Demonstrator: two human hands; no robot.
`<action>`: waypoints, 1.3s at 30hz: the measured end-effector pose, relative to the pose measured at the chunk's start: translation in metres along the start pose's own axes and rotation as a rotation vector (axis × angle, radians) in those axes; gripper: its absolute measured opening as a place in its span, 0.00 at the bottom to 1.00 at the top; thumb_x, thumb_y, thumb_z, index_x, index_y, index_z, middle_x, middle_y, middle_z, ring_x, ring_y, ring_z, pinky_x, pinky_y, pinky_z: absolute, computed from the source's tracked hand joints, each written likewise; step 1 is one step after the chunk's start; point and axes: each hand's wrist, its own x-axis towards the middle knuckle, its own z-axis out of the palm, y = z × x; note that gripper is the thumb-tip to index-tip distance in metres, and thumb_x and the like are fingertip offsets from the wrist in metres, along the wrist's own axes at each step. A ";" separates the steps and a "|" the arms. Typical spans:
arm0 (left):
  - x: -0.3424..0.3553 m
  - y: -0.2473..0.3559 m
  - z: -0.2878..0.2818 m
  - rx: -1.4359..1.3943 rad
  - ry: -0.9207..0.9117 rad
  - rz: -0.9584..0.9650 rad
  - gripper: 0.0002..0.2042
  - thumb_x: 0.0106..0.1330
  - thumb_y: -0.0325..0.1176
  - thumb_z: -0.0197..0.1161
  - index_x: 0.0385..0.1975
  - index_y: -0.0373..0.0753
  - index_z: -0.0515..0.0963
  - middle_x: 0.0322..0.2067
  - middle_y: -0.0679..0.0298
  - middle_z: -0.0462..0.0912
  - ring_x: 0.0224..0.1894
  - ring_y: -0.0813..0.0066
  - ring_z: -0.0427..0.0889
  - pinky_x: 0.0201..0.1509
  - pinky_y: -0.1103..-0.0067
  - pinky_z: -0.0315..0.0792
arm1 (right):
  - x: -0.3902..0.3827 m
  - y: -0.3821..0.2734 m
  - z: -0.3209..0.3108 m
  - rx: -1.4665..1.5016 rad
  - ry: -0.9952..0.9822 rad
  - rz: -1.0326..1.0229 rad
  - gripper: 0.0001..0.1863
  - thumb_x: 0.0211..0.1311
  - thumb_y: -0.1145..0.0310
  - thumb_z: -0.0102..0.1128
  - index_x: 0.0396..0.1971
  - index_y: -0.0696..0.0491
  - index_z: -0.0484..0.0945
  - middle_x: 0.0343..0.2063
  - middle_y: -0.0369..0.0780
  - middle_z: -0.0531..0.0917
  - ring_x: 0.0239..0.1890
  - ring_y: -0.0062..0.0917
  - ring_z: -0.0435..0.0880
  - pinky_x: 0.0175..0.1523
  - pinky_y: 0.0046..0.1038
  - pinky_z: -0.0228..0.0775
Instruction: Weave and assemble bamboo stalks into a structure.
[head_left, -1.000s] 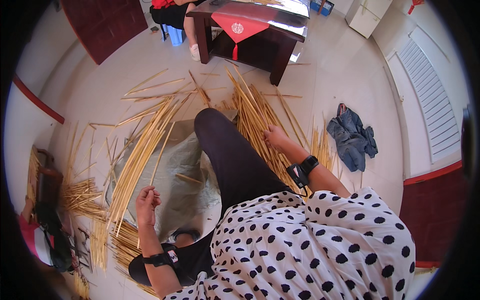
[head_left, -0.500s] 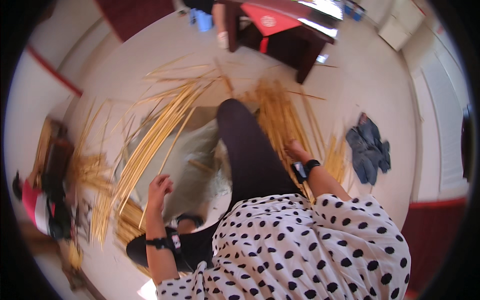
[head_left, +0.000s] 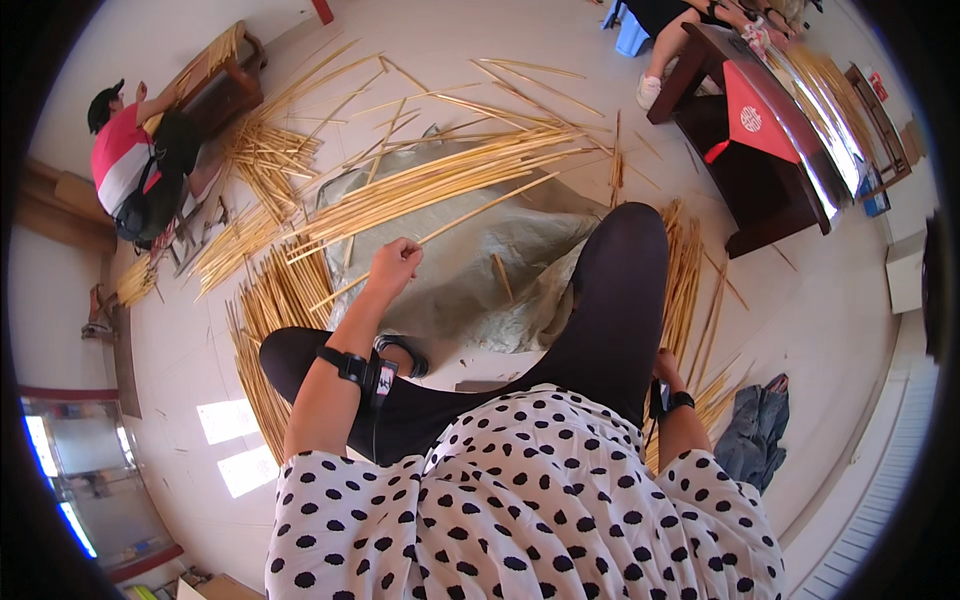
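My left hand (head_left: pixel 397 262) hovers over the left part of the grey-green sheet (head_left: pixel 460 245), its fingers curled closed. A single thin yellow stick (head_left: pixel 490 212) runs directly behind the hand; whether the fingers grip it I cannot make out. Just beyond lies a loose bundle of long yellow sticks (head_left: pixel 430 190), spread across the sheet. Low beside my right thigh is my right hand (head_left: pixel 668 365), partly covered by the leg, so its fingers are hidden. It is nearest to a pile of sticks (head_left: pixel 682 265) on the floor at my right.
More sticks (head_left: pixel 285 300) lie under my left knee, others (head_left: pixel 270 155) farther left. A person (head_left: pixel 125 165) sits at a wooden bench (head_left: pixel 215 75); another (head_left: pixel 675 40) sits by a dark table (head_left: pixel 750 190) with red cloth. Dark blue clothing (head_left: pixel 755 430) lies on the right.
The view has swung to the right, so the room sits lower and farther left. My left fingers are more tightly curled. My right hand is now partly behind my thigh.
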 end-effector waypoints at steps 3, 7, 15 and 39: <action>0.016 -0.012 -0.007 0.242 0.057 0.163 0.08 0.56 0.33 0.60 0.31 0.36 0.78 0.28 0.55 0.80 0.32 0.60 0.81 0.37 0.71 0.74 | 0.021 0.034 -0.006 -0.244 -0.005 -0.356 0.11 0.55 0.70 0.51 0.15 0.56 0.73 0.11 0.40 0.75 0.16 0.29 0.78 0.19 0.31 0.67; 0.024 0.009 -0.021 0.543 -0.027 0.237 0.09 0.55 0.34 0.61 0.31 0.37 0.77 0.34 0.53 0.80 0.40 0.53 0.79 0.43 0.66 0.73 | 0.039 0.058 -0.014 -0.095 -0.109 -0.322 0.08 0.61 0.67 0.47 0.28 0.55 0.75 0.18 0.37 0.77 0.20 0.25 0.77 0.23 0.26 0.67; 0.021 -0.006 -0.017 0.989 -0.125 0.106 0.10 0.56 0.33 0.59 0.35 0.37 0.78 0.39 0.51 0.79 0.43 0.53 0.79 0.45 0.64 0.74 | -0.048 -0.135 -0.057 0.839 -0.065 -0.082 0.12 0.65 0.63 0.52 0.44 0.52 0.73 0.29 0.34 0.78 0.26 0.17 0.75 0.31 0.19 0.68; -0.013 0.095 -0.040 -0.901 -0.573 0.155 0.08 0.66 0.35 0.55 0.39 0.38 0.73 0.34 0.64 0.78 0.31 0.80 0.77 0.40 0.82 0.73 | -0.231 -0.334 0.084 0.271 -0.698 -0.700 0.10 0.67 0.72 0.48 0.45 0.59 0.69 0.35 0.36 0.77 0.37 0.14 0.73 0.44 0.19 0.66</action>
